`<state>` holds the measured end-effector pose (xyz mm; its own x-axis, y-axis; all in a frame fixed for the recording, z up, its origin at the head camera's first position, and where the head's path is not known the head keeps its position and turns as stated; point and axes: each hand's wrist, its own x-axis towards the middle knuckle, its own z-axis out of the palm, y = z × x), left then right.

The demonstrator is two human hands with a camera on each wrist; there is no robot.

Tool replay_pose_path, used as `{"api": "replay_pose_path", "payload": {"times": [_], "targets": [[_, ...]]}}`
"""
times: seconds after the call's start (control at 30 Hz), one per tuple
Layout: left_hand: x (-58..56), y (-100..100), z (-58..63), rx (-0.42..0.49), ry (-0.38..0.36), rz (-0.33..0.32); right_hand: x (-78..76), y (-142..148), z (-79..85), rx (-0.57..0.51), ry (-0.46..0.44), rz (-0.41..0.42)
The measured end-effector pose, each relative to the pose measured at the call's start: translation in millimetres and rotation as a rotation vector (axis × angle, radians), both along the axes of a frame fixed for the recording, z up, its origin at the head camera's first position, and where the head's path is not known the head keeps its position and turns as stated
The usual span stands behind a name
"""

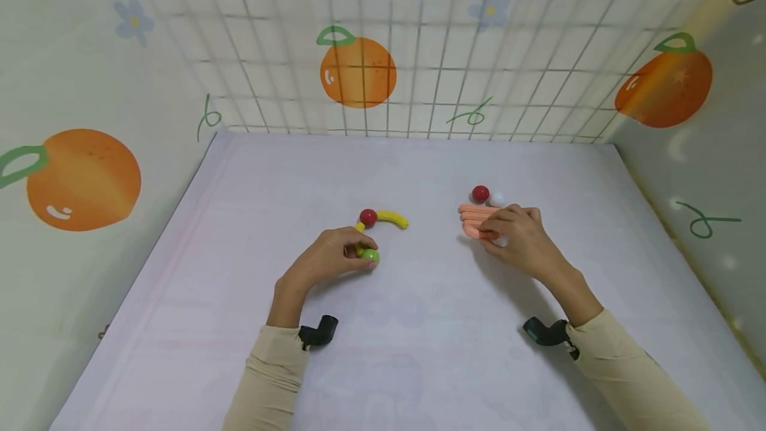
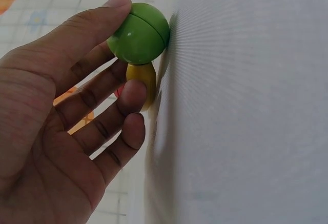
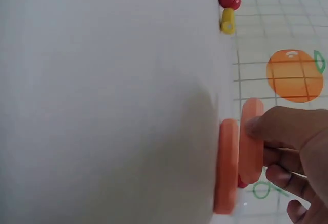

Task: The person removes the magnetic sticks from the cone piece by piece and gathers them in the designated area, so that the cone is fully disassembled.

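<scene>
Green, in the head view, is the ball (image 1: 372, 259) that the left hand (image 1: 328, 255) pinches, near a red bead (image 1: 368, 217) between yellow sticks (image 1: 393, 219) on the table (image 1: 383, 364); the right hand (image 1: 523, 238) grasps a peach stick (image 1: 471, 231). Left wrist view: the ball touches a yellow stick. Right wrist view: the pinched peach stick sits just above another one (image 3: 226, 170).
</scene>
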<state>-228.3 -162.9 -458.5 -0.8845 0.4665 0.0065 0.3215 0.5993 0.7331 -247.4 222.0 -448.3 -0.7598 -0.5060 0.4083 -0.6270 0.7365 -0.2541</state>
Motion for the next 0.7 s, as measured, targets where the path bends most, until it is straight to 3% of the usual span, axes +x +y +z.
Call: {"api": "replay_pose_path", "payload": {"times": [0.43, 0.7], "targets": [[0.4, 0.7, -1.2, 0.018, -0.021, -0.003, -8.1, 9.6, -11.9, 0.074, 0.061, -0.052], [0.6, 1.5, -1.0, 0.016, -0.008, 0.0, -9.9, 10.3, -15.7, 0.082, 0.04, -0.067]]}}
